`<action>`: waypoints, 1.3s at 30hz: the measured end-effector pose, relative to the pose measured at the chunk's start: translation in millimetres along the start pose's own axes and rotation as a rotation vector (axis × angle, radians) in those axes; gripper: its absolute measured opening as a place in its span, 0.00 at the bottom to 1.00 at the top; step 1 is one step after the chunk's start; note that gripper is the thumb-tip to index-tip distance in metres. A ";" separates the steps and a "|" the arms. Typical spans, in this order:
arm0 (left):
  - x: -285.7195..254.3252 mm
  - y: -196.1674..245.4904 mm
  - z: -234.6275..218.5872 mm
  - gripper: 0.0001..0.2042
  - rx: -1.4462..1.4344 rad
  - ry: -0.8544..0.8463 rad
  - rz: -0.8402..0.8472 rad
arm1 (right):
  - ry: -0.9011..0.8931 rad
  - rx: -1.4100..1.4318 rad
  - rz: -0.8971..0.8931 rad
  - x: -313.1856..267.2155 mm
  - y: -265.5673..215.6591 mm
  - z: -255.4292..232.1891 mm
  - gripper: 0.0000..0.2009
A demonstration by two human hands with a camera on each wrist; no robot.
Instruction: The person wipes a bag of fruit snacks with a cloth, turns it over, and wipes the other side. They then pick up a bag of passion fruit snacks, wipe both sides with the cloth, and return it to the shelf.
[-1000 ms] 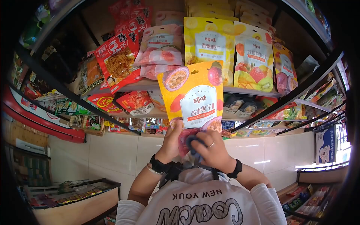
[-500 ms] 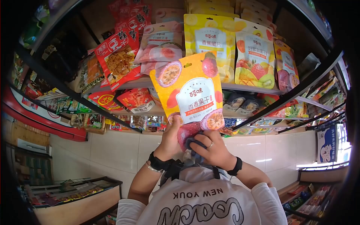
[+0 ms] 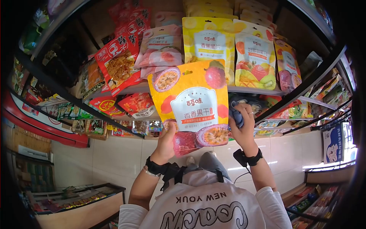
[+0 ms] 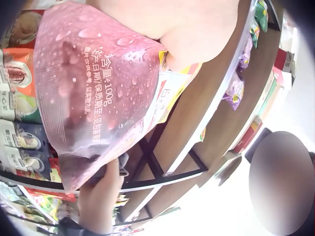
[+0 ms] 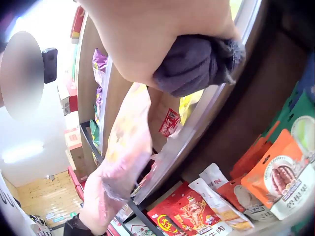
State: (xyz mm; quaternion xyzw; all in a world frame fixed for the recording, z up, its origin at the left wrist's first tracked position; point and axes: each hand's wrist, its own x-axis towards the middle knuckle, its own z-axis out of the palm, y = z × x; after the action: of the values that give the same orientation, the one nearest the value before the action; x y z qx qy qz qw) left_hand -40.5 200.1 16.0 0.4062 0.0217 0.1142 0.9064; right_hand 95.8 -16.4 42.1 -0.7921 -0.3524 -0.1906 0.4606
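- Left hand (image 3: 165,143): fingers grip the lower left edge of the pouch (image 3: 194,108); the thumb lies on the front face.
- Right hand (image 3: 244,128): fingers curl round a dark blue-grey cloth (image 3: 237,115). The hand is just beside the right edge of the pouch; contact between the two cannot be told.
- Pouch position: in front of the shelf (image 3: 261,91), below the upper row of packs and above the floor (image 3: 114,156). The printed front, yellow with a white label and fruit pictures, faces the head camera. The hang hole is at the top; the unit leans slightly. The base is dark pink and partly transparent.
- Pouch base, left wrist view: white print on the pink film reads 100g.
- Upper row, left to right: red pack (image 3: 118,63), pink packs (image 3: 160,47), banana pack (image 3: 207,40), white fruit pack (image 3: 254,57), orange pack (image 3: 288,63). The pouch overlaps the lower part of the banana pack in the head view.
- Lower level: further red packs (image 3: 137,105) to the left of the pouch.
- Wrists: one black band (image 3: 156,166) on the left, one black band (image 3: 248,156) on the right.
- Clothing: white shirt (image 3: 207,204) with dark lettering.
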 end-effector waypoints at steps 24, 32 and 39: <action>7.6 -8.9 -15.9 0.43 0.858 0.065 0.132 | -0.262 0.186 -0.060 -11.9 -44.7 7.3 0.11; -15.2 -20.7 -2.1 0.47 0.464 -0.317 -0.264 | -0.289 0.113 -0.356 -25.7 -61.4 41.3 0.15; -11.4 -25.8 -6.7 0.30 0.157 -0.050 -0.175 | -0.400 0.071 -0.604 -29.3 -66.0 50.9 0.22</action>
State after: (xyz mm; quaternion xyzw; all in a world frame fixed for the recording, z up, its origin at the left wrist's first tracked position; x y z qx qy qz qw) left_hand -47.6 185.8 -8.3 0.4751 0.0433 0.0226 0.8786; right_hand 26.3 37.9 37.4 -0.6574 -0.6600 -0.1467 0.3327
